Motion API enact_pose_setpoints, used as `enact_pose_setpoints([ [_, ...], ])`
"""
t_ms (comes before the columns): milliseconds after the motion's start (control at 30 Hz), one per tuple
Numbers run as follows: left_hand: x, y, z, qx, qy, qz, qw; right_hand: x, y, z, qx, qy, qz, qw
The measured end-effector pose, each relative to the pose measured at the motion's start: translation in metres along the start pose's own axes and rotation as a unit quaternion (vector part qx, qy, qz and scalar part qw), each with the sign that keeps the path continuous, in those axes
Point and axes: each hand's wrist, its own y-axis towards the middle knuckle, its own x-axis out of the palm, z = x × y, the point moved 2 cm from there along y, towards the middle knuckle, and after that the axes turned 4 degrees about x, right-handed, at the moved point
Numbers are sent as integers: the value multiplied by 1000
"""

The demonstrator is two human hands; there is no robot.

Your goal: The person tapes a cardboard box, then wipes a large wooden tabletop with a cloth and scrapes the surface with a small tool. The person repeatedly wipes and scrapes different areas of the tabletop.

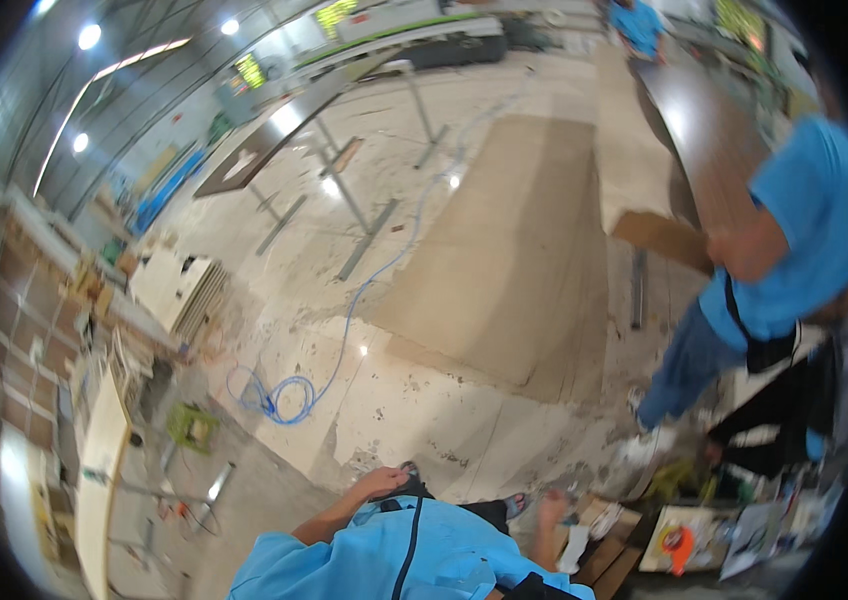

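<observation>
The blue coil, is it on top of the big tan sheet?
No, the blue coil lies on the floor, left of the tan sheet.

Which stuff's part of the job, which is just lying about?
Likely in the job:
brown panel, beside the near co-worker

Seemingly lying about:
blue hose, loosely coiled
board stack
cardboard, near the right hand

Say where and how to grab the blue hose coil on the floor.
Probably best at the bunched strands of the blue hose coil, from above, near side, with the left hand. It lies flat on the floor, ahead and to the left, and several strands gather there. I'd avoid the single strand running off toward the back: lifting that likely drags the loops open.
</observation>
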Motion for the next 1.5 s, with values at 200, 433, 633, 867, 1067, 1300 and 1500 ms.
enact_pose_setpoints([
  [200, -52, -116, 57, 252, -342, -106, 899, 113, -75, -157, -251, -208, -471, 820],
  [433, -141, -256, -16, 402, -297, 198, 843, 184, -60, -232, -146, -279, -362, 877],
  [633, -117, -344, -165, -410, -186, 608, 654, 267, -114, -241, 30, -311, -399, 862],
  [867, -101, -326, -190, 26, -842, 522, 134, 394, -213, -284, -194, -474, -572, 641],
  [1067, -249, -368, -204, 402, -408, 796, 198, 520, -249, -345, -255, -480, -603, 584],
  [1300, -355, -504, -212, 578, 24, 807, 120, 711, -272, -452, -328, -452, -583, 591],
  [1500, -516, -489, -238, 388, 86, 907, 138, 847, -317, -552, -434, -357, -623, 544],
])
